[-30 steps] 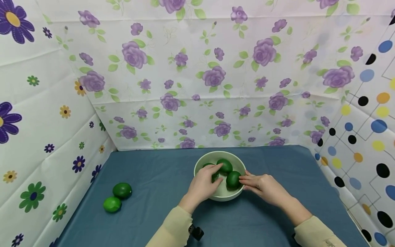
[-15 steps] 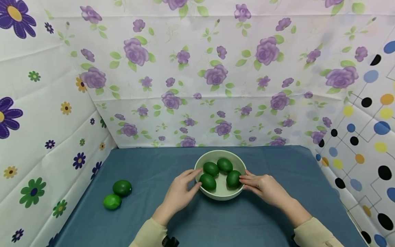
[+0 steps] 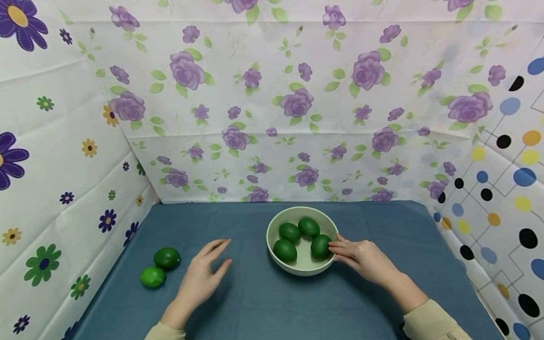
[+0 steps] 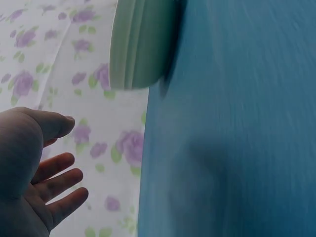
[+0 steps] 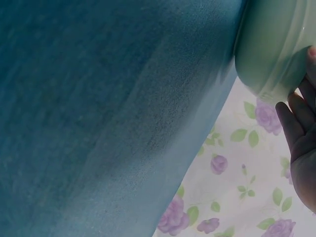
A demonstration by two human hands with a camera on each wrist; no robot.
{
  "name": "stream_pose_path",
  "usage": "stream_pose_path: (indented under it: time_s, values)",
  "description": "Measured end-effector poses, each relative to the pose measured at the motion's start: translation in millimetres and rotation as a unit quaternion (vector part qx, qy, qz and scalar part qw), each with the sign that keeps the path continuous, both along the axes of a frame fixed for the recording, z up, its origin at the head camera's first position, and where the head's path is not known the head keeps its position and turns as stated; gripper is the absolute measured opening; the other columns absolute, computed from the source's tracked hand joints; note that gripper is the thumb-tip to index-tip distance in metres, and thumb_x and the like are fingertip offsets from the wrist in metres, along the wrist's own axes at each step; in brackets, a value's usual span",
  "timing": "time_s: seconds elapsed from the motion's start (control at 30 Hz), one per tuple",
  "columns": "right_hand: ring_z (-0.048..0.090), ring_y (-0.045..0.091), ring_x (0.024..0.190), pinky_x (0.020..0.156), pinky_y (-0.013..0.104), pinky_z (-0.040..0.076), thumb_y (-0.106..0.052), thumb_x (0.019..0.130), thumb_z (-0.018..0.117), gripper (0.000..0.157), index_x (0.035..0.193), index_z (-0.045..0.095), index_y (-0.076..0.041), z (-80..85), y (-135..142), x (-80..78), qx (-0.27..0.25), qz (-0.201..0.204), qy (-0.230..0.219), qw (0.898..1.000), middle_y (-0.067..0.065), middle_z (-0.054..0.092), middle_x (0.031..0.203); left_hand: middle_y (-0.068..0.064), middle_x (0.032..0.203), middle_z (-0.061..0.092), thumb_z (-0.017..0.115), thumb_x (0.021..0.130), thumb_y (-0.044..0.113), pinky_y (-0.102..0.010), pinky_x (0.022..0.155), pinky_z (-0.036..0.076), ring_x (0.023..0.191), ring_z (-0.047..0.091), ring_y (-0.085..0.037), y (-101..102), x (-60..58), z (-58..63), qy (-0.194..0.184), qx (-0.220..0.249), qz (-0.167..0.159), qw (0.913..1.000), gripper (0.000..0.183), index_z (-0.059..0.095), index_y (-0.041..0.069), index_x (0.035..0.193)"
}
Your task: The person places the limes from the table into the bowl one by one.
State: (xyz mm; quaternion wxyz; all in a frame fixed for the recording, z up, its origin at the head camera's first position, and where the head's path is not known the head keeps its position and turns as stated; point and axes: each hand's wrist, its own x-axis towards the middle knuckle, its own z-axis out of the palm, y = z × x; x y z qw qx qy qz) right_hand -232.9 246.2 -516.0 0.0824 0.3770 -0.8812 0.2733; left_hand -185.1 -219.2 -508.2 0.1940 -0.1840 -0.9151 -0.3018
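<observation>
A pale green bowl (image 3: pixel 302 269) stands on the blue cloth at the back, with several dark green limes (image 3: pixel 285 250) inside. My right hand (image 3: pixel 369 262) grips its right rim, fingertips over the edge beside the nearest lime (image 3: pixel 320 247) and thumb lower on the outside. In the right wrist view, this hand (image 5: pixel 303 128) meets the bowl's wall (image 5: pixel 271 49). My left hand (image 3: pixel 201 276) hovers with spread fingers and nothing in them, between the bowl and two limes on the left: a dark one (image 3: pixel 167 258) and a brighter one (image 3: pixel 153 277). The left wrist view shows its parted fingers (image 4: pixel 59 185).
Blue cloth (image 3: pixel 272 307) covers the table. A purple-flowered sheet (image 3: pixel 263 104) hangs behind it, a daisy-patterned sheet (image 3: pixel 55 165) on the left and a dotted sheet (image 3: pixel 505 198) on the right.
My left hand has come out of the bowl and travelled left toward the two loose limes, uncovering the limes in the bowl. My right hand has stayed on the rim.
</observation>
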Motion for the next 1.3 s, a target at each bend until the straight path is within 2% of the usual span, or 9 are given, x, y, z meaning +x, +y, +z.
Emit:
stream_pose_path:
  time_s: [0.13, 0.33, 0.53, 0.7, 0.83, 1.0, 1.3]
  values:
    - [0.061, 0.036, 0.135, 0.092, 0.043, 0.064, -0.023, 0.103, 0.075, 0.035, 0.136, 0.077, -0.012, 0.7, 0.2, 0.5, 0.0, -0.003, -0.002, 1.0, 0.007, 0.071, 0.139, -0.008, 0.142, 0.063, 0.086, 0.094, 0.008, -0.051, 0.09, 0.062, 0.124, 0.067, -0.033, -18.0, 4.8, 1.6, -0.001, -0.006, 0.019, 0.9998, 0.059, 0.066, 0.013, 0.149]
    - [0.06, 0.036, 0.136, 0.093, 0.043, 0.063, -0.022, 0.103, 0.075, 0.035, 0.136, 0.077, -0.012, 0.6, -0.4, 1.2, -0.002, -0.004, -0.004, 1.0, 0.006, 0.071, 0.14, -0.021, 0.148, 0.058, 0.086, 0.094, 0.011, -0.055, 0.081, 0.06, 0.125, 0.063, -0.044, -41.8, 9.8, 5.2, -0.026, -0.047, 0.063, 0.9966, 0.061, 0.064, 0.009, 0.151]
    - [0.06, 0.034, 0.137, 0.092, 0.043, 0.063, -0.024, 0.103, 0.075, 0.035, 0.137, 0.076, -0.014, -1.6, 0.4, -0.1, 0.0, -0.007, -0.005, 1.0, 0.005, 0.07, 0.14, -0.032, 0.152, 0.049, 0.087, 0.092, 0.009, -0.071, 0.096, 0.051, 0.132, 0.052, -0.056, -70.1, 9.3, 7.8, -0.043, -0.074, 0.106, 0.9907, 0.067, 0.059, 0.002, 0.153]
    - [0.06, 0.035, 0.137, 0.092, 0.043, 0.063, -0.025, 0.103, 0.074, 0.035, 0.137, 0.077, -0.014, -1.9, 1.0, -0.5, -0.002, -0.008, -0.008, 1.0, 0.005, 0.07, 0.14, -0.036, 0.151, 0.046, 0.087, 0.091, 0.011, -0.077, 0.1, 0.045, 0.134, 0.046, -0.06, -90.8, 10.8, 7.5, -0.062, -0.085, 0.133, 0.9854, 0.068, 0.058, -0.002, 0.152]
    - [0.06, 0.033, 0.137, 0.092, 0.043, 0.063, -0.026, 0.103, 0.074, 0.035, 0.136, 0.077, -0.014, -1.8, 1.2, -0.5, 0.0, -0.01, -0.009, 1.0, 0.004, 0.071, 0.14, -0.04, 0.154, 0.04, 0.085, 0.094, 0.016, -0.08, 0.1, 0.042, 0.137, 0.039, -0.064, -104.9, 8.9, 7.7, -0.106, -0.097, 0.147, 0.9787, 0.072, 0.054, -0.004, 0.155]
    - [0.06, 0.033, 0.137, 0.093, 0.043, 0.063, -0.026, 0.103, 0.074, 0.035, 0.136, 0.077, -0.014, -2.0, 1.4, -0.6, 0.001, -0.01, -0.009, 1.0, 0.005, 0.071, 0.14, -0.045, 0.158, 0.028, 0.082, 0.097, 0.024, -0.084, 0.099, 0.04, 0.14, 0.031, -0.069, -119.1, 3.0, 7.8, -0.167, -0.114, 0.159, 0.9664, 0.078, 0.045, -0.005, 0.159]
    - [0.061, 0.033, 0.136, 0.093, 0.045, 0.063, -0.028, 0.104, 0.073, 0.036, 0.137, 0.077, -0.015, -2.8, 1.5, -1.6, 0.003, -0.008, -0.003, 1.0, 0.005, 0.071, 0.14, -0.048, 0.158, 0.022, 0.077, 0.101, 0.033, -0.083, 0.097, 0.042, 0.138, 0.029, -0.071, -131.9, -5.6, 8.7, -0.241, -0.123, 0.174, 0.947, 0.084, 0.037, -0.007, 0.162]
